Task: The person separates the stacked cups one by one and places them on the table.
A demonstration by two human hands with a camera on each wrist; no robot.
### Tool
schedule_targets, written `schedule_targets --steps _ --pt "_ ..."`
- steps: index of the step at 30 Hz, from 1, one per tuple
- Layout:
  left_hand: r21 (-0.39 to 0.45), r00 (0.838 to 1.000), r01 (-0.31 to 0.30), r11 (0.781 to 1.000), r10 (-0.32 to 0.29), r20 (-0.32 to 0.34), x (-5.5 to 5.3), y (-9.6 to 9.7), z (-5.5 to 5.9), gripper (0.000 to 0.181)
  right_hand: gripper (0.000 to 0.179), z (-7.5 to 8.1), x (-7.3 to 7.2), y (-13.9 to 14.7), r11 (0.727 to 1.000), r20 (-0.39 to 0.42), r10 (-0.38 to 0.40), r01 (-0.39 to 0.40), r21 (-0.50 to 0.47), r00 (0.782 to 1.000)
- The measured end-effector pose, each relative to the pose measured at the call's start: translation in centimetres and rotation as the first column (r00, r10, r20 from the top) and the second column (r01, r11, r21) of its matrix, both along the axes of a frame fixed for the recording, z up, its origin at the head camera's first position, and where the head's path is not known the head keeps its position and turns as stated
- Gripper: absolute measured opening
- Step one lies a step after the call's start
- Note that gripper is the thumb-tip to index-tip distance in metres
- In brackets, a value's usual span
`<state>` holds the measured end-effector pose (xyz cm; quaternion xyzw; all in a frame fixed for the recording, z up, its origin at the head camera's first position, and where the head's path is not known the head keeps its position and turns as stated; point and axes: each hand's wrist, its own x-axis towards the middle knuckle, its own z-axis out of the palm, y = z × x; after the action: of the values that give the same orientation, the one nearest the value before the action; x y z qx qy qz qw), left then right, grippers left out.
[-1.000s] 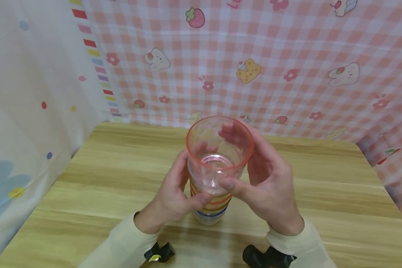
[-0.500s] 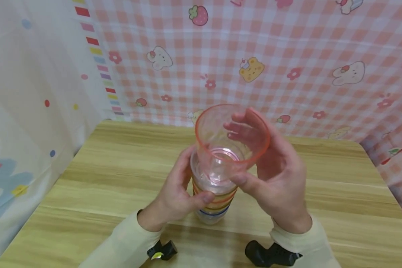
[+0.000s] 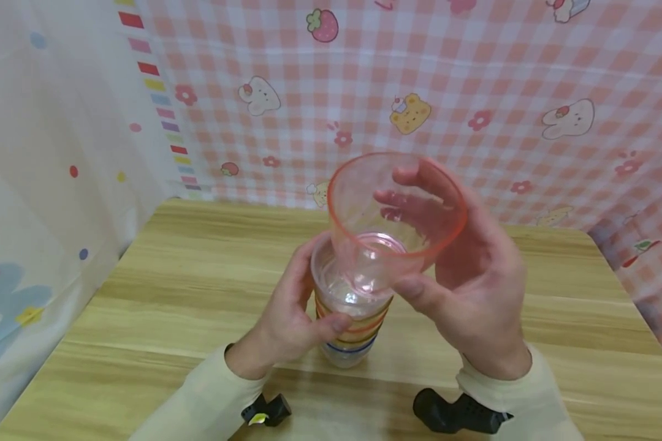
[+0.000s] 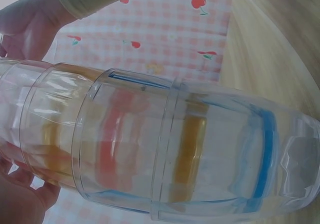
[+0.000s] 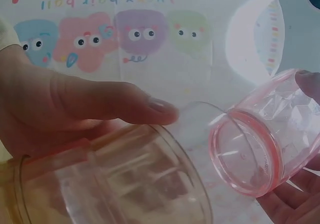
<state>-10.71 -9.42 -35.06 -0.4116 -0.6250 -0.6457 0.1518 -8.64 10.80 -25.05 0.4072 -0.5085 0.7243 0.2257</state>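
Observation:
My left hand (image 3: 289, 318) grips the upper part of an upright stack of nested clear plastic tumblers (image 3: 353, 334), thumb across the front. Yellow, orange and blue bands ring the stack; in the left wrist view these tumblers (image 4: 130, 144) fill the middle. My right hand (image 3: 482, 282) holds a transparent pink tumbler (image 3: 366, 263) by its side, thumb in front and fingers behind. This tumbler tilts over the stack's right side. In the right wrist view the pink tumbler's base (image 5: 245, 159) shows right at the rim of the top tumbler (image 5: 145, 176).
The stack is over a wood-grain table (image 3: 198, 275). Behind the table hangs a pink checked cloth (image 3: 309, 110), and a white printed cloth (image 3: 44, 153) hangs at the left. A black wrist device (image 3: 458, 413) is strapped below the right sleeve.
My right hand has drawn the pink tumbler up and to the right out of the stack, tilting it and exposing the clear rim below. The left hand keeps its grip in nearly the same place.

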Motion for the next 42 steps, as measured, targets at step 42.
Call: schedule_targets --steps 42 --pt "-0.019 0.999 0.029 0.999 -0.028 0.035 0.0 0.0 0.0 0.096 0.072 -1.2 -0.7 4.9 0.988 0.052 -0.046 0.053 -0.144 0.998"
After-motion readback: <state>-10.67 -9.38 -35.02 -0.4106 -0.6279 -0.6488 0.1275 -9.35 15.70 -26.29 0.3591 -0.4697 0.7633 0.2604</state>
